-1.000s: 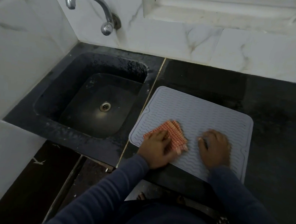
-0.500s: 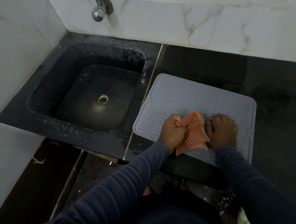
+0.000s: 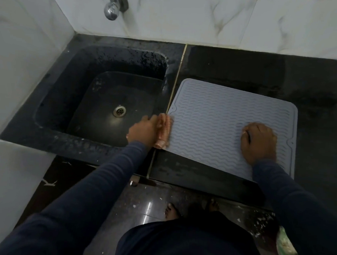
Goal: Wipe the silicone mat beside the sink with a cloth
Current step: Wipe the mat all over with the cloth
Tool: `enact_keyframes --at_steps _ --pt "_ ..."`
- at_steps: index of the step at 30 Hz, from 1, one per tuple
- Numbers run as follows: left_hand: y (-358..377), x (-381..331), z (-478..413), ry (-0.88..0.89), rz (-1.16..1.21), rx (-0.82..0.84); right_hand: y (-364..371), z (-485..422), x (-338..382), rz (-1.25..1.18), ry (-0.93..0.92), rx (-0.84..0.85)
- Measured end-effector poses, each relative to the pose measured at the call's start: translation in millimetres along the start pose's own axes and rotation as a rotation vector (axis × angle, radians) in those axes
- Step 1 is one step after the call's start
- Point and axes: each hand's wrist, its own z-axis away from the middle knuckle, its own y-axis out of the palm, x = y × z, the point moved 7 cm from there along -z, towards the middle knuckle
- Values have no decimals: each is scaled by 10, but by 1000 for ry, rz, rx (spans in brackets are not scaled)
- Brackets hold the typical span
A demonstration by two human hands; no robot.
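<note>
A pale grey silicone mat [image 3: 219, 118] with wavy ridges lies on the dark counter, right of the sink. My left hand [image 3: 143, 130] grips a bunched orange checked cloth [image 3: 163, 132] at the mat's left edge, over the seam between sink and counter. My right hand [image 3: 258, 142] rests on the mat's right part with its fingers bent under, knuckles pointing away from me, and nothing shows in its grasp.
The black sink [image 3: 106, 103] with a steel drain [image 3: 119, 111] sits to the left. A chrome tap [image 3: 113, 5] juts from the white marble wall. The dark counter [image 3: 313, 96] stretches right and behind the mat. Below are the floor and my bare feet [image 3: 171, 211].
My left hand has carried the cloth leftward from the mat's middle to its left edge. My right hand let go of the cloth and now rests alone on the mat's right part.
</note>
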Motion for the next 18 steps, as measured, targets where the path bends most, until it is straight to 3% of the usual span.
enact_keyframes --at_steps 3,5,7,9,11,14,15,18 --pt "-79 164 7 -142 271 -33 -26 7 21 5 -4 -21" --pt "-132 57 102 -222 742 -86 -29 15 27 4 -1 -24" --pt "-155 -355 238 -249 1270 -5 -22 13 27 19 5 -20" --pt "-256 -899 359 -160 1489 75 -11 -3 30 44 14 -7" --pt "-283 -1269 451 -1 1331 59 -4 -15 24 58 16 2" --pt "16 -1444 563 339 431 12 -9 -11 -5 27 6 -12" --pt "150 -1393 612 415 269 31 -11 3 -8 14 5 -18" --pt "280 -1285 734 574 222 80 -21 11 6 -4 2 -26"
